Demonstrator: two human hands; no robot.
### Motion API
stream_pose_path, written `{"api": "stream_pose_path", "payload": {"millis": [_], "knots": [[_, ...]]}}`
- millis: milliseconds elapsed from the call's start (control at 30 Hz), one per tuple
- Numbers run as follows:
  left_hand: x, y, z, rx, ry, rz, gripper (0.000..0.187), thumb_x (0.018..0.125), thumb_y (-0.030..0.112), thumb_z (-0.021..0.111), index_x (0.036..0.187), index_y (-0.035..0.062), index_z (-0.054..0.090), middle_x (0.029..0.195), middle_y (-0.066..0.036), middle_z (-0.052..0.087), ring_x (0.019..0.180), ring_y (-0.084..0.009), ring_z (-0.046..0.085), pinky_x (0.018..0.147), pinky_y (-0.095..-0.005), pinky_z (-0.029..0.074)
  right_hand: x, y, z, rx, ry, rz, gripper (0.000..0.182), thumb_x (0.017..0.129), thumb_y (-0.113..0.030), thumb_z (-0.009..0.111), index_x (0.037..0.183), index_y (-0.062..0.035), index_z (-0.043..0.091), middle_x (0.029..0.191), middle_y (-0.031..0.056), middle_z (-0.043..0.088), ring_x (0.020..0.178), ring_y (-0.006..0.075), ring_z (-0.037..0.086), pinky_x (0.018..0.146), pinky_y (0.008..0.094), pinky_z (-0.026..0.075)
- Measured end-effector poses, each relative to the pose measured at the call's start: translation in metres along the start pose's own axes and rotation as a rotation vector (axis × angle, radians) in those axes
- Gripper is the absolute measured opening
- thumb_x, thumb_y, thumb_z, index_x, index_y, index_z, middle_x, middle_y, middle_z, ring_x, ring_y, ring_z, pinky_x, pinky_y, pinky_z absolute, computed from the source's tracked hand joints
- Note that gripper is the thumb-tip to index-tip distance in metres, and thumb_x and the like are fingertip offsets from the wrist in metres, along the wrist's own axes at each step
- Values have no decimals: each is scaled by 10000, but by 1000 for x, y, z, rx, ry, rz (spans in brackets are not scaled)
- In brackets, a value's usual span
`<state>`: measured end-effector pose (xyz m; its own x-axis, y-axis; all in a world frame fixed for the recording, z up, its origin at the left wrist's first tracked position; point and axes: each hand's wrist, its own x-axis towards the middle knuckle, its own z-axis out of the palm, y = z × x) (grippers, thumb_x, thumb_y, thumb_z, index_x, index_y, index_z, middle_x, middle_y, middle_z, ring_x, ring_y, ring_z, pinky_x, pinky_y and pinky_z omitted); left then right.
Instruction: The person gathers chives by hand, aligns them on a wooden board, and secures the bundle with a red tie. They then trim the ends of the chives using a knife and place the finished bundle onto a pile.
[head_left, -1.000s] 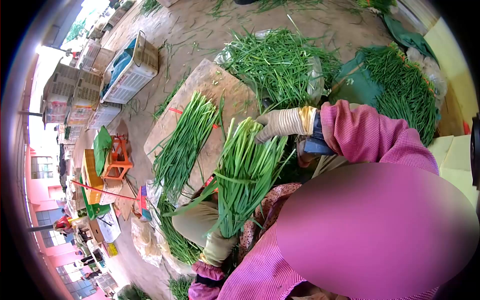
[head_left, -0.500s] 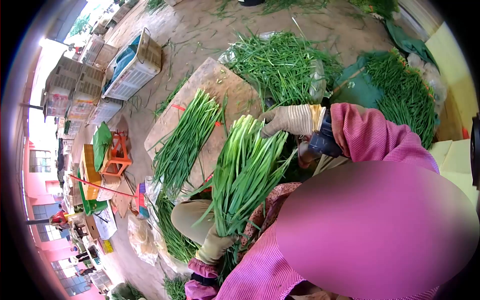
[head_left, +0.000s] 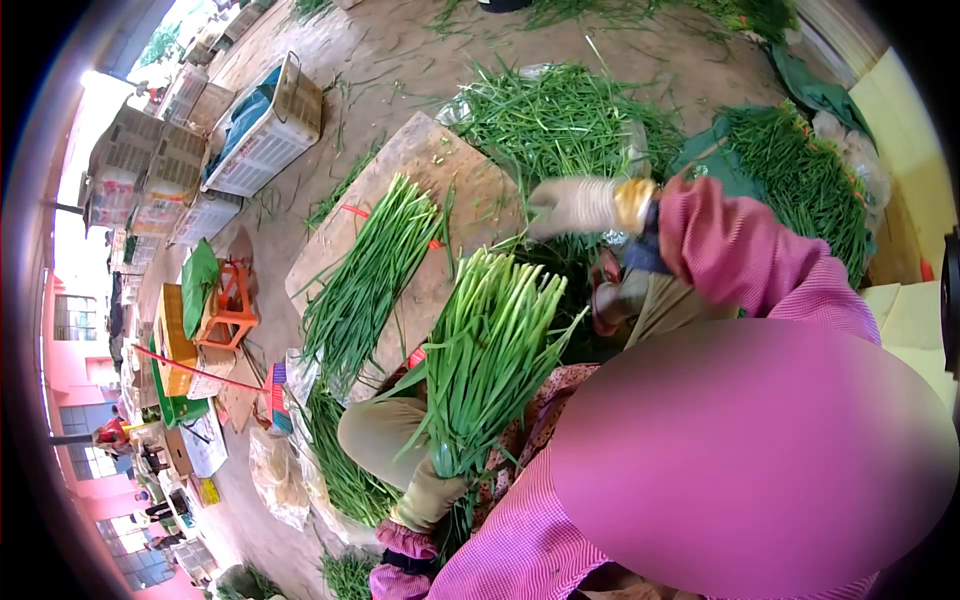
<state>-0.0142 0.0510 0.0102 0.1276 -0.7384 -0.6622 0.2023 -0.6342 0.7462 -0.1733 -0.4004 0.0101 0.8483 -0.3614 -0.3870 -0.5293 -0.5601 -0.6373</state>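
Observation:
My left hand [head_left: 432,495], in a pale work glove, is wrapped round the leafy lower end of a bunch of garlic chives [head_left: 490,350]. The bunch stands tilted over my lap, its pale cut ends pointing up and away. My right hand [head_left: 580,207], gloved too, is just beyond those pale ends and apart from most of them. Motion smears its fingers, and a thin green strand shows near their tips. Another bunch of chives [head_left: 375,280] lies on the wooden board [head_left: 460,170], with red ties [head_left: 355,210] beside it.
A heap of loose chives [head_left: 560,120] lies beyond the board, and more chives [head_left: 800,180] are at the right. White crates [head_left: 265,130], an orange stool [head_left: 232,310] and a broom [head_left: 280,395] stand at the left. People [head_left: 115,435] are far off.
My right hand has moved up and away from the pale ends of the bunch. The bunch's ends look more spread and slightly lower, while my left hand keeps its hold.

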Motion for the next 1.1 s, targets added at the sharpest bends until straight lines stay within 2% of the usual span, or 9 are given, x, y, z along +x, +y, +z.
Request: {"api": "stream_pose_path", "payload": {"millis": [267,367,500,567,833,900,933,967,1100], "knots": [[-5,19,10,93,54,45,480,787,-16,668,1253,37,563,1088,-52,667,971,-143,615,865,-297,493,-3,-38,34,100,-189,-6,547,813,-369,661,1228,-16,612,1066,205,676,1012,336,651,907,415,500],[-6,3,2,315,124,29,529,788,-8,672,1297,45,537,1101,-69,666,979,-160,615,871,-304,492,10,-10,28,-669,81,20,300,866,-291,598,1077,-94,676,1008,124,706,975,322,664,833,435,526],[-12,22,12,229,104,5,511,793,38,758,1266,38,565,1133,-65,667,1008,-161,615,880,-312,497,-6,-2,28,-89,207,119,261,898,-308,586,1019,-103,695,958,126,706,958,295,667,831,407,522],[-5,19,13,330,158,128,526,804,26,694,1308,47,543,1099,-103,681,995,-195,634,881,-323,503,-15,-19,37,194,8,-300,325,898,-376,585,1043,-109,703,933,144,696,890,296,671,820,390,517],[-14,41,14,708,288,295,464,802,14,702,1252,41,591,1090,-121,688,958,-221,667,839,-323,518,2,-32,6,-587,-8,248,303,926,-255,503,1015,-60,717,1001,176,697,934,334,678,817,405,550],[-15,25,7,650,345,389,465,812,4,677,1265,42,580,1101,-116,686,980,-218,661,847,-328,513,-9,-10,9,-505,373,-50,313,932,-277,503,1013,-55,709,947,175,695,915,351,667,813,413,544],[-15,26,6,705,332,366,470,810,2,677,1268,39,576,1115,-115,682,996,-215,654,857,-329,509,3,1,15,-480,121,-262,355,908,-372,556,1024,-72,706,896,176,690,877,351,668,800,427,540],[-14,27,5,763,316,345,475,808,-1,676,1271,37,572,1129,-114,679,1012,-211,648,866,-330,506,-34,-64,2,-154,-63,41,426,864,-462,603,1087,-112,698,993,169,687,931,363,654,833,439,526],[-8,44,11,783,260,413,526,797,18,689,1301,35,541,1102,-137,665,974,-300,651,848,-347,506,-30,-69,68,-400,116,-538,484,822,-508,641,1159,-162,681,1276,101,607,1247,340,484,1084,481,334]]}}
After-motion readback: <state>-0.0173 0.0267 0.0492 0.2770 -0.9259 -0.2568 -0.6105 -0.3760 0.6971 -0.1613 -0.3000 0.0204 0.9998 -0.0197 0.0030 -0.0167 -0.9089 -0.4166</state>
